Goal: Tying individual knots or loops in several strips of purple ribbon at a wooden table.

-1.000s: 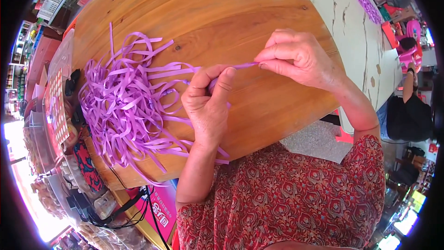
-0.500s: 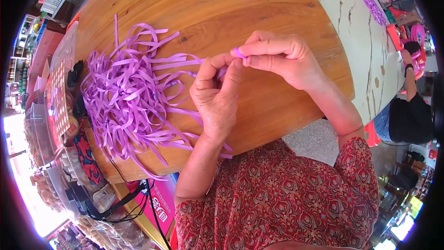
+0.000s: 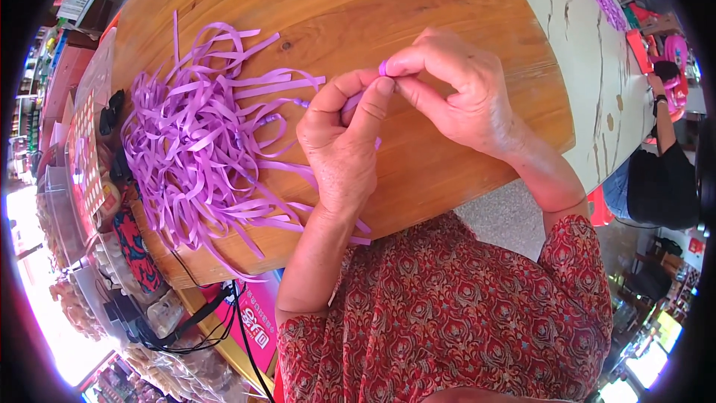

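Above the wooden table (image 3: 447, 0), my left hand (image 3: 343, 134) pinches a purple ribbon (image 3: 383, 69) between thumb and forefinger, and a small loop of it shows at the fingertips. Part of the same ribbon is hidden inside my curled left fingers. Meeting it from the right, my right hand (image 3: 455, 93) has its thumb and forefinger closed at the loop. To the left of my hands lies a large tangled heap of purple ribbons (image 3: 194, 149), some with darker wrapped bits, their loose ends reaching toward my left wrist.
Bags and clear plastic boxes (image 3: 60, 194) crowd the table's left side, with black cables (image 3: 216, 321) hanging below. A white marbled table (image 3: 597, 104) adjoins at the right, with a purple bundle (image 3: 604, 0) on it. Another person in black (image 3: 664, 186) is at the far right.
My right thumb has drawn back and lower from the loop, and the right fingers have opened into a rounder pinch. The loop now stands more upright at the fingertips. The view has shifted slightly.
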A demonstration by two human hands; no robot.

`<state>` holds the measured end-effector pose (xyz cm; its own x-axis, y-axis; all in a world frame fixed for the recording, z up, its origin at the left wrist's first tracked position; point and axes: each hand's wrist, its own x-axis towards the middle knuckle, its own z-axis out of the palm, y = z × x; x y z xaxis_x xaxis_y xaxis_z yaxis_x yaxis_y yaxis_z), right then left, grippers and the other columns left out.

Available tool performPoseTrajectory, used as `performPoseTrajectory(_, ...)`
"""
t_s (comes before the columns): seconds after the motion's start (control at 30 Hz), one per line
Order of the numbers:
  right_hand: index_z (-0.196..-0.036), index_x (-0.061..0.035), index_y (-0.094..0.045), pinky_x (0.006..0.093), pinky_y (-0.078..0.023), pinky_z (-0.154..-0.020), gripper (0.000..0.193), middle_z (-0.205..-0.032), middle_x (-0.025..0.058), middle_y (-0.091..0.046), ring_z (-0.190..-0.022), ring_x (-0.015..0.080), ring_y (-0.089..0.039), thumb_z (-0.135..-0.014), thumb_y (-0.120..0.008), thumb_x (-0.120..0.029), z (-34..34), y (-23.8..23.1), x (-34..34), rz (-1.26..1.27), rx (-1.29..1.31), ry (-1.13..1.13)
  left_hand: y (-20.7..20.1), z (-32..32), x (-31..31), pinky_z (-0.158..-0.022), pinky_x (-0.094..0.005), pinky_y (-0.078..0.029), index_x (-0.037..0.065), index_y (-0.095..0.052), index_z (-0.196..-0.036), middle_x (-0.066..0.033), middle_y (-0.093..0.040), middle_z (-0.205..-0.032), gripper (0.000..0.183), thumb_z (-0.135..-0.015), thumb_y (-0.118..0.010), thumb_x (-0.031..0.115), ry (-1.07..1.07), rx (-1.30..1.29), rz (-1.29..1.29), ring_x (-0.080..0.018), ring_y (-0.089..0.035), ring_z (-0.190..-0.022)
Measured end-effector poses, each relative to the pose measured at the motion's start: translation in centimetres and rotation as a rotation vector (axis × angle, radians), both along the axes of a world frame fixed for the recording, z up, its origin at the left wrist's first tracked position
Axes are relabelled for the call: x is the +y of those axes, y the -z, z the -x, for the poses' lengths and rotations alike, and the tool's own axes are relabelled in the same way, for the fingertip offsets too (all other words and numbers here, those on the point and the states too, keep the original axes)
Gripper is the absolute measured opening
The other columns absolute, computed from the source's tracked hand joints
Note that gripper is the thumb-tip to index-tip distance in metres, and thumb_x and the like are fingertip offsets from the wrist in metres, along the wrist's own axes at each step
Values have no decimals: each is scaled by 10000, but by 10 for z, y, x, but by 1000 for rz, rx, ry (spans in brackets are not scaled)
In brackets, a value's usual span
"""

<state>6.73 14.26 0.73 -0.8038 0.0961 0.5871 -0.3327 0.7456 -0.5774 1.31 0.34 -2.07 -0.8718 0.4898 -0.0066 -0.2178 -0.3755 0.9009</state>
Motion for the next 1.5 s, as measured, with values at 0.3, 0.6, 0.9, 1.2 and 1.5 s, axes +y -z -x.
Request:
performPoseTrajectory(0.3,-858,-28,-606,251,-494,-650,196,-779,51,-618,-711,152,-614,-700,-678,63,-6,-1,-3,95,-72,32,4,0,2,-535,-140,-354,-4,-629,-898,49,-564,-800,75,-827,-639,17,-63,383,256,7,-440,-634)
performPoseTrajectory(0.6,-975,9,-592,258,-492,-802,160,-917,53,-605,-875,121,-583,-817,-596,30,-9,4,9,858,-319,-274,-4,-1,-2,-535,-127,-332,19,-634,-920,49,-588,-793,87,-835,-631,30,75,1,-36,12,-441,-638)
performPoseTrajectory(0.9,-930,18,-611,286,-487,-729,149,-859,73,-611,-823,174,-590,-782,-598,22,-8,-4,12,375,-239,-186,-4,2,-2,-486,-137,-323,20,-631,-918,38,-587,-758,96,-840,-635,77,140,-136,-42,6,-434,-593)
performPoseTrajectory(1.2,-897,9,-640,320,-466,-605,287,-786,59,-592,-723,203,-561,-639,-644,-116,13,2,27,-581,299,-233,2,6,0,-437,-157,-310,7,-625,-892,49,-519,-641,78,-836,-632,60,57,-152,67,-13,-402,-510)
performPoseTrajectory(1.5,-900,3,-647,323,-483,-617,276,-797,68,-597,-734,208,-582,-654,-670,-120,22,-5,47,-603,310,-391,1,13,-1,-421,-174,-297,-9,-618,-885,32,-524,-635,79,-824,-635,36,208,-245,41,-26,-389,-481)
